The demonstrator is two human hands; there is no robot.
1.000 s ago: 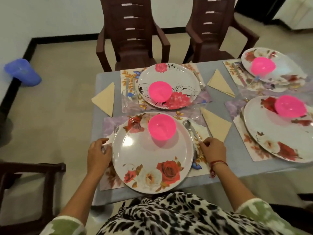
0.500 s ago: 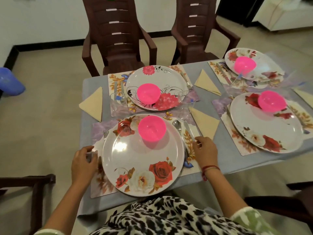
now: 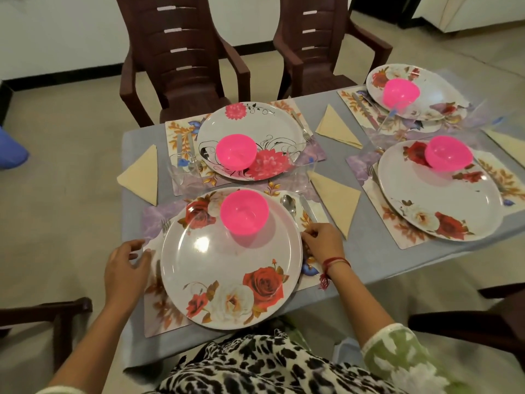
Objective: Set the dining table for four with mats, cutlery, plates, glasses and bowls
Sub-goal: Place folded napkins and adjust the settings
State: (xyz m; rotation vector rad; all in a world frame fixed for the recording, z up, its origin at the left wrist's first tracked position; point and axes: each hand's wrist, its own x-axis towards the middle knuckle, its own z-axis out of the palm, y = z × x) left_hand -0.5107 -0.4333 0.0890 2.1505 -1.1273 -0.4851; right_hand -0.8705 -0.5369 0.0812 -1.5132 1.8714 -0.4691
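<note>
The near plate [image 3: 227, 260], white with roses, lies on a floral mat [image 3: 162, 311] and carries a pink bowl [image 3: 244, 211]. A fork [image 3: 165, 224] peeks out at its left rim; a spoon [image 3: 288, 202] and a knife [image 3: 308, 207] lie to its right. My left hand [image 3: 125, 268] hovers at the plate's left edge with loosely spread fingers, holding nothing. My right hand [image 3: 322, 243] sits at the right rim, thumb and fingers curled onto the knife's handle end. Three more plates [image 3: 250, 123] [image 3: 443, 203] [image 3: 431, 89] each hold a pink bowl [image 3: 235, 151] [image 3: 449, 152] [image 3: 401, 91].
Folded cream napkins [image 3: 142, 177] [image 3: 336, 200] [image 3: 335, 126] lie between the mats. Clear glasses [image 3: 181, 169] [image 3: 301, 163] stand beside the far-left plate. Two brown chairs [image 3: 181, 58] [image 3: 321, 44] face the grey table's [image 3: 375, 251] far side, and chair arms [image 3: 45, 308] flank me.
My left hand has come off the fork's handle and opened beside the plate. My right hand stays at the cutlery on the right. The camera has shifted, so the table sits further left.
</note>
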